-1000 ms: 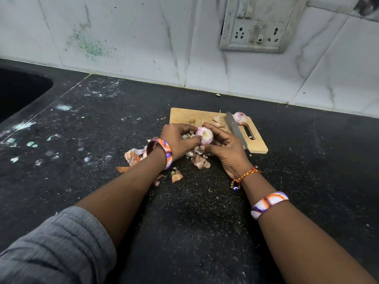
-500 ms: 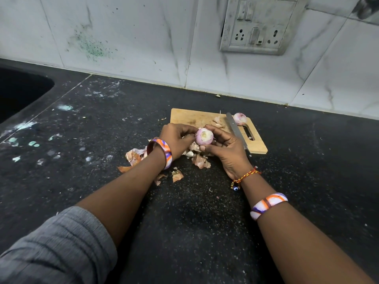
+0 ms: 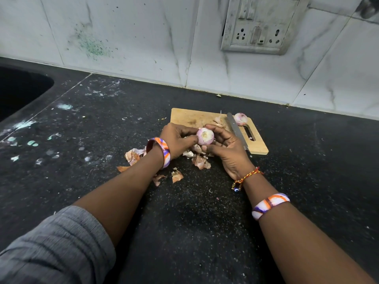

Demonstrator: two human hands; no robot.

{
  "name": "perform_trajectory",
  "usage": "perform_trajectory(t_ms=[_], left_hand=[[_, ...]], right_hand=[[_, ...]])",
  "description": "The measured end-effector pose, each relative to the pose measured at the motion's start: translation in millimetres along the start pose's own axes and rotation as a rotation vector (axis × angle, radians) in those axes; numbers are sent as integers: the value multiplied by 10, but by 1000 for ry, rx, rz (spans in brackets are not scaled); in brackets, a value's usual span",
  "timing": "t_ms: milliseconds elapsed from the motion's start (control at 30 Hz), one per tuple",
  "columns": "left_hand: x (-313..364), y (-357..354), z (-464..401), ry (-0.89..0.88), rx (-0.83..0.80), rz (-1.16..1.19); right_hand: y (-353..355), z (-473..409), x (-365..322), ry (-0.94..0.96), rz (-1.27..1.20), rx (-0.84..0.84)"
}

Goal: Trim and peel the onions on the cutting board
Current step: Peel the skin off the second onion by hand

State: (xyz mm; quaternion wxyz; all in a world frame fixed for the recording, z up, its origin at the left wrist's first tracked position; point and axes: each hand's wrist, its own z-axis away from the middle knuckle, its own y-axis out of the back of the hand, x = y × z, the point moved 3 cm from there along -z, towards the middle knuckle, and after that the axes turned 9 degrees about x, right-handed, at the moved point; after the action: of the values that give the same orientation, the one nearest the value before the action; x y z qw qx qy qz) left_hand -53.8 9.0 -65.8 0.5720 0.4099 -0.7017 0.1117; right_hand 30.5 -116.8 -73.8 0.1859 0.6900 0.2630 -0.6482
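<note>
A small pale purple onion (image 3: 205,136), cut end facing me, is held just above the near edge of the wooden cutting board (image 3: 190,117). My right hand (image 3: 227,148) cups it from the right and below. My left hand (image 3: 176,140) pinches its left side with the fingertips. A second peeled onion (image 3: 240,119) rests on the board's far right corner. A knife (image 3: 235,130) lies on the board, blade pointing away, partly hidden by my right hand.
Dry onion skins (image 3: 133,155) are scattered on the black counter (image 3: 184,212) in front of the board and under my hands. A dark sink (image 3: 18,89) opens at the far left. A tiled wall with a switch panel (image 3: 260,25) stands behind.
The onion has shifted slightly between my fingers, and my left fingertips have moved against its left side. The arms stay in place.
</note>
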Motion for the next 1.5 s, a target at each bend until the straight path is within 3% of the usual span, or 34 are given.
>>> perform_trajectory(t_ms=[333,1100,1300,1500], left_hand=[[-39,-14,-38,75,63,106],[-36,0,-21,48,36,34],[-67,-10,-41,66,62,13],[-18,-15,-28,68,92,166]], right_hand=[[19,-36,18,10,-53,-12],[-12,-5,-17,17,-67,-66],[-13,-1,-24,-37,-125,-61],[-10,-23,-32,-138,-245,-7]])
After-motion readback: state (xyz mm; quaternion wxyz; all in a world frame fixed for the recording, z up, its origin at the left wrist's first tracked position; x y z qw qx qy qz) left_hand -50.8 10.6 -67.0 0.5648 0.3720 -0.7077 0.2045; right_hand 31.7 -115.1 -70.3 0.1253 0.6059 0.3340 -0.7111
